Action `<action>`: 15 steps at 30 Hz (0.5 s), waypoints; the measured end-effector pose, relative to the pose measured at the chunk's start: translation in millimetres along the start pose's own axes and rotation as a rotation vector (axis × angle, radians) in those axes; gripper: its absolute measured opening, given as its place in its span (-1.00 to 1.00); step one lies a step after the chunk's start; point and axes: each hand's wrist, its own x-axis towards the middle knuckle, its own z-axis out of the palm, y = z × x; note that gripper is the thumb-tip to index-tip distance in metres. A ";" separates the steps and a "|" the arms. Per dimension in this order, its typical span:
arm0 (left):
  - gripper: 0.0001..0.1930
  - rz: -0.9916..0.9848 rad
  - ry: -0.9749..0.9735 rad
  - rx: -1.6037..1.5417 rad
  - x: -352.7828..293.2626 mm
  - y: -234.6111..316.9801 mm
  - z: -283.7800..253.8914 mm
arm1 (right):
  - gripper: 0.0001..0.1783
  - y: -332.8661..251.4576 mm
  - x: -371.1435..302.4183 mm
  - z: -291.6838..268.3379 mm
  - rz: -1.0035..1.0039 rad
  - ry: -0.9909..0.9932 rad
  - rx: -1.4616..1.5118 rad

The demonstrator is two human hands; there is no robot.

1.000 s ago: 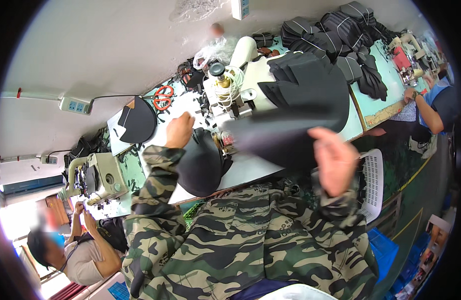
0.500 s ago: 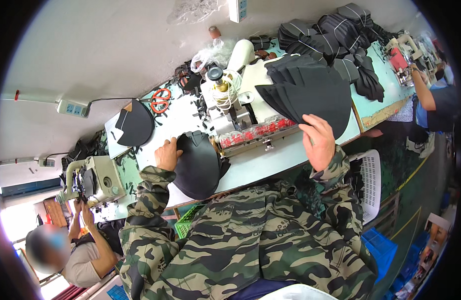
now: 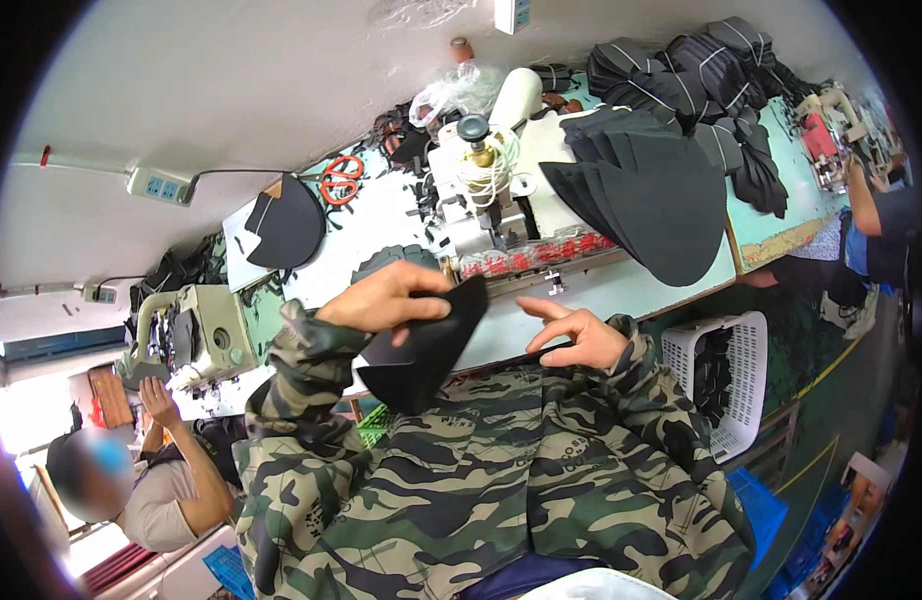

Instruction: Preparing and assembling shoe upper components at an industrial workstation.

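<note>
Black fabric piece [image 3: 426,350], roughly fan-shaped, hangs lifted off the table [image 3: 601,295] in front of the person's chest, pinched at its upper edge by the left hand [image 3: 386,300], whose fingers and thumb are closed on it. Right hand [image 3: 571,335] hovers just beside the piece, not touching it, with fingers spread loose and the index pointing toward the fabric; it holds nothing. Behind the hands stands a white sewing machine [image 3: 491,195] with a thread cone on top, and a fanned stack [image 3: 646,200] of similar black pieces rests on the table to its right. Red scissors [image 3: 339,180] lie further back on the left. A white basket [image 3: 726,375] with dark pieces sits below the table edge at right. Another person [image 3: 146,480] sits at lower left.
</note>
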 end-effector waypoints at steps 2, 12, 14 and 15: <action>-0.78 0.116 0.037 -0.104 10.4 2.4 5.9 | -0.74 17.6 5.1 -1.9 -0.002 -0.087 0.239; -0.86 0.245 -0.202 -0.392 6.7 8.1 19.4 | -0.79 11.9 6.9 -17.0 -0.214 0.229 0.160; -0.80 0.230 -0.184 -0.393 11.3 3.3 14.0 | -0.78 13.4 0.2 -24.8 0.020 0.116 0.226; -0.81 0.202 -0.071 -0.295 15.7 2.2 13.2 | -0.78 10.2 -0.9 -26.7 0.256 0.007 0.290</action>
